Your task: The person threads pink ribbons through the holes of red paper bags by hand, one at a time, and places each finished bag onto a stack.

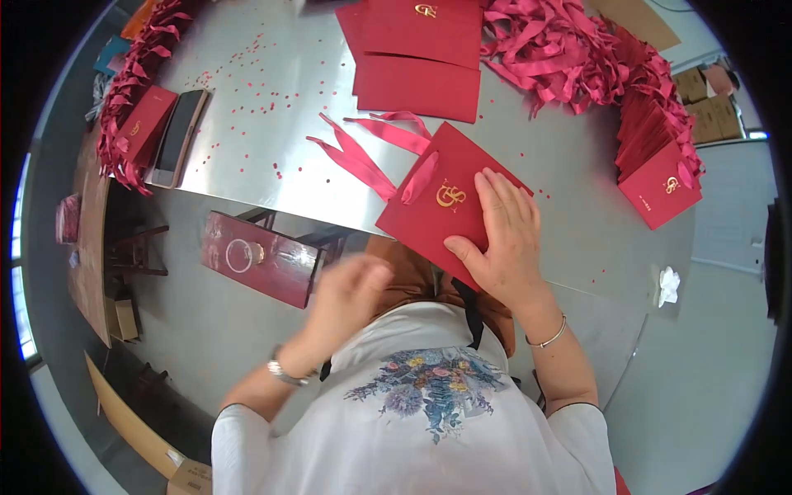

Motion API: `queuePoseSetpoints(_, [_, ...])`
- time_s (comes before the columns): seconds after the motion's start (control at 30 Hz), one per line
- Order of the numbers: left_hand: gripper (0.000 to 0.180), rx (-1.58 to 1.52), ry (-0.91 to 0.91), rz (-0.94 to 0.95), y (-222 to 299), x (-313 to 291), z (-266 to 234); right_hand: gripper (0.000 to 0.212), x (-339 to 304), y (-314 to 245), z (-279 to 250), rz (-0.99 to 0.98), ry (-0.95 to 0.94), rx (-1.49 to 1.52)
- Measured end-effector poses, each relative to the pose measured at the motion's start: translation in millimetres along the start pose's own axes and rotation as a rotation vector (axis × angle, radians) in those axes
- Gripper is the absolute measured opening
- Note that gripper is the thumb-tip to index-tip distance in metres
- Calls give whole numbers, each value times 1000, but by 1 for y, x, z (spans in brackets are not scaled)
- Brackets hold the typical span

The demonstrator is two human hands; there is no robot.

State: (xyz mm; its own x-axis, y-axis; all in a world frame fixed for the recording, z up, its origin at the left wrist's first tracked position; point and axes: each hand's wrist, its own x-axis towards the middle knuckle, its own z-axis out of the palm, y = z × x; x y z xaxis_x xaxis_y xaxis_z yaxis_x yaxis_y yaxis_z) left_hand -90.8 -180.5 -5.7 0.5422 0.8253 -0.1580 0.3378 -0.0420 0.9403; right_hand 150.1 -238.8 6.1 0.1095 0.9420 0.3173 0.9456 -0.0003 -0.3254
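Note:
A flat red paper gift bag [441, 223] with a gold emblem lies at an angle over the near edge of the metal table. Pink ribbon [363, 165] comes out of its upper left side, with loose ends spread on the table. My right hand [507, 235] rests flat on the bag's right part, fingers stretched and thumb apart. Off the table edge, left of the bag, my left hand [351, 293] is smeared by motion. It appears to touch nothing, and its fingers are not clear.
Flat red bags [421, 87] lie at the far middle. Pink-ribboned bags stand in rows at right [660, 181] and left [148, 124]. A phone [180, 139] lies by the left row. Red dots scatter the metal tabletop [272, 190]. A dark red stool [280, 276] bears a clear cup.

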Motion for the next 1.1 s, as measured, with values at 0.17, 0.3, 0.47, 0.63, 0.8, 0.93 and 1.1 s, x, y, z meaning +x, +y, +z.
queuePoseSetpoints(0.17, [25, -350, -108, -191, 12, 18, 54, 74, -8, -1, -12, -22, 27, -10])
queuePoseSetpoints(0.3, [14, -586, -27, -234, 30, 17, 57, 71, -21, 12, -25, 73, 184, 111])
queuePoseSetpoints(0.47, [20, -278, -151, 130, 67, 44, 55, 35, -37, 47, -62, 510, 208, 918])
queuePoseSetpoints(0.63, [11, -367, -303, 196, 103, 74, 87, 26, -67, 104, -108, 623, 868, 973])
queuePoseSetpoints(0.8, [12, 39, -242, 325, 68, 79, 102, 36, -83, 208, -135, 607, 1032, 674])
queuePoseSetpoints(0.93, [14, 363, -119, 693, 67, 81, 115, 84, -97, 250, -120, 870, 558, 154])
queuePoseSetpoints(1.1, [15, 383, -88, 774, 59, 78, 123, 98, -91, 244, -112, 941, 652, 142])
